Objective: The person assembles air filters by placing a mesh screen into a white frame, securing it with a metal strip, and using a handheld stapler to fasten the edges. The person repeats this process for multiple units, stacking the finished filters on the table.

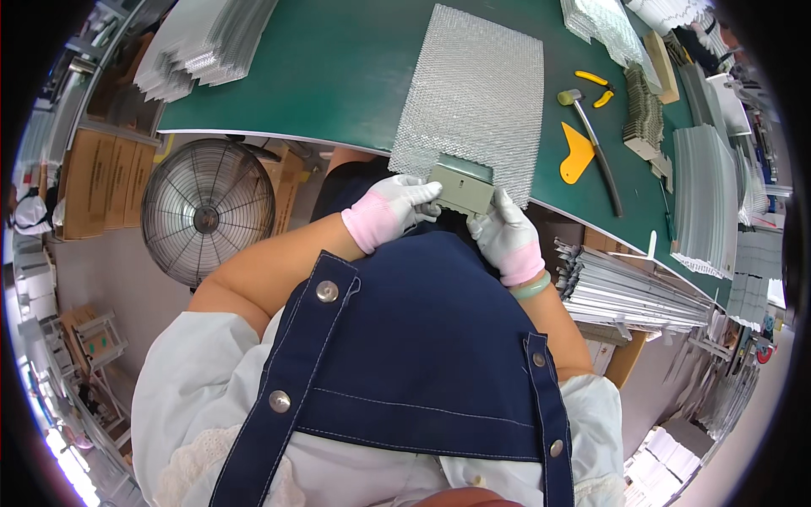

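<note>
A sheet of silvery expanded metal mesh [477,93] lies on the green table [338,68], its near edge hanging over the table's front edge. A small grey-green flat metal piece [460,188] sits at the mesh's near edge. My left hand [395,205], in a white glove with a pink cuff, grips the left end of this piece. My right hand [505,235], gloved the same way with a green bangle at the wrist, holds its right end from below.
A hammer [591,139], a yellow scraper [575,155] and yellow-handled pliers [597,87] lie right of the mesh. Stacks of mesh sheets [198,46] sit far left and far right. Metal frame strips [634,291] are piled at the right; a floor fan [207,211] stands left.
</note>
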{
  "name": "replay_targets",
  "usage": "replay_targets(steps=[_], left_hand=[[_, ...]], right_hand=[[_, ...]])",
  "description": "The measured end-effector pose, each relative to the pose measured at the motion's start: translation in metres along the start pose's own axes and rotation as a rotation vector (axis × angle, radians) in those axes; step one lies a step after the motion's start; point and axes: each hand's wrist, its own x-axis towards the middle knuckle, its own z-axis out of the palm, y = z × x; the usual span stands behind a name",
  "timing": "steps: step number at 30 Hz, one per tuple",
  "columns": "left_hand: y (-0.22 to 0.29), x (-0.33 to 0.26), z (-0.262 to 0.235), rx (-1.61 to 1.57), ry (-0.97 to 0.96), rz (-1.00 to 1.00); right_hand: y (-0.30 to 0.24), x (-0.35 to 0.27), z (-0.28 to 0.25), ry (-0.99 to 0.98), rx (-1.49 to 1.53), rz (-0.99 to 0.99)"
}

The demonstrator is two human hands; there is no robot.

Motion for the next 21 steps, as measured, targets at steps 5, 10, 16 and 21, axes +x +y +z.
replay_targets(steps=[5, 10, 16, 21], left_hand=[[0.001, -0.005, 0.015, 0.111, 0.17, 0.004], [-0.001, -0.004, 0.015, 0.138, 0.191, 0.028], [0.102, -0.053, 0.035, 1.235, 0.006, -0.098], [0.128, 0.066, 0.03, 2.029, -0.177, 1.363]], right_hand=[[-0.009, -0.008, 0.005, 0.214, -0.698, -0.183], [-0.016, -0.015, 0.006, 0.165, -0.53, 0.031], [-0.01, -0.019, -0.015, -0.027, -0.46, 0.325], [0.016, 0.004, 0.026, -0.083, -0.545, 0.202]])
